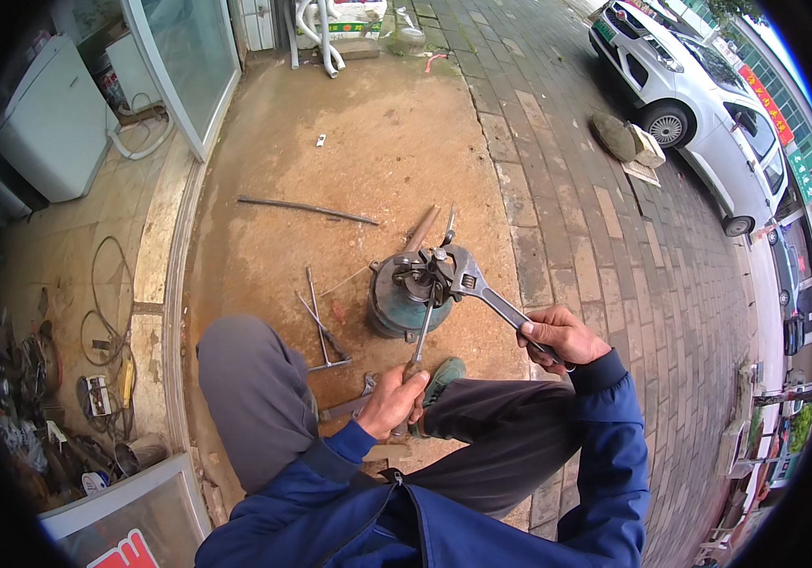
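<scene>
A teal, round-bodied metal machine [396, 308] stands on the ground in front of me, with dark metal fittings [419, 277] on top. My right hand [557, 336] grips the handle of a large adjustable wrench [496, 301], whose head is at a bolt on the fittings. My left hand [392, 399] is closed on the handle of a long thin screwdriver-like tool [424, 331], whose shaft reaches up into the fittings; its tip is hidden. A wooden shaft [424, 227] sticks out behind the machine. To its left lie T-handled tools [324, 343] and a dark rod [306, 208].
A glass-door threshold [177, 275] runs along my left, with hoses [107, 303] and heaped tools [55, 426] beyond it. My bent knees [249, 379] flank the work. A brick pavement [567, 218] and parked white car [690, 104] are at right, pipes [321, 33] at the back.
</scene>
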`<state>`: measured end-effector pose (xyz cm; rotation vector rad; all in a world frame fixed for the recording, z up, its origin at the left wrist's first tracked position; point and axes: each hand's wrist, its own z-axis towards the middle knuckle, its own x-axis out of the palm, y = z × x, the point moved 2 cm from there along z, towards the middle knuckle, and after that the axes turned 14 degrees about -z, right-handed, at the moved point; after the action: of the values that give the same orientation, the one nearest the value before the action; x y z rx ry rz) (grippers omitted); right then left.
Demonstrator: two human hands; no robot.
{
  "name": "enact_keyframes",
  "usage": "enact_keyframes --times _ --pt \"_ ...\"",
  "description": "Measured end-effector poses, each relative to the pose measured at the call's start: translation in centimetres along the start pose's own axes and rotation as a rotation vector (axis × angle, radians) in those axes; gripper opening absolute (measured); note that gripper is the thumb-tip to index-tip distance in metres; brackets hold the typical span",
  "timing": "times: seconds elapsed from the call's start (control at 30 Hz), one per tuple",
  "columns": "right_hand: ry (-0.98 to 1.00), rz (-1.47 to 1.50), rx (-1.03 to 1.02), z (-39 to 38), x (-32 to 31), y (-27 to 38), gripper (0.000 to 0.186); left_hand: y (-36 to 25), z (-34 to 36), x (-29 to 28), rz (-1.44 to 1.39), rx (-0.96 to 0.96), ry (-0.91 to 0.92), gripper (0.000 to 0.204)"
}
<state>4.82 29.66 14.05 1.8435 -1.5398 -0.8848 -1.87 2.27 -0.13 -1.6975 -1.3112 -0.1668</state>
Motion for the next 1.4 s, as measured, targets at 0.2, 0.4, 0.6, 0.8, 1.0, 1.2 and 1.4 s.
enact_keyframes --times 0.2,0.4,0.6,0.8,1.0,1.2,1.4 --pt "0.098 -0.043 0.01 2.1 -3.0 0.5 0.032 0.5 0.2 -0.2 0.034 0.041 0.032 0.026" --pt "0.083 -0.011 0.001 1.7 -2.0 -0.5 0.03 0.9 0.0 0.3 -0.005 0.041 -0.001 0.026" --pt "0.015 -0.015 -0.003 1.1 0.6 0.1 0.03 1.0 -0.1 0.1 -0.044 0.036 -0.02 0.027" --pt "-0.269 0.356 -0.074 0.8 12.3 -0.8 0.027 0.8 0.2 1.4 -0.082 0.111 -0.034 0.024" --pt "-0.588 0.771 -0.255 5.6 23.8 1.6 0.029 3.2 0.9 -0.6 -0.072 0.206 0.066 0.023" --pt "-0.548 0.605 -0.205 2.6 21.3 -0.5 0.028 0.8 0.4 1.7 -0.195 0.056 0.077 0.029" --pt "-0.364 0.403 -0.095 -3.0 14.5 -2.3 0.031 1.5 0.7 0.3 -0.05 0.061 -0.017 0.025"
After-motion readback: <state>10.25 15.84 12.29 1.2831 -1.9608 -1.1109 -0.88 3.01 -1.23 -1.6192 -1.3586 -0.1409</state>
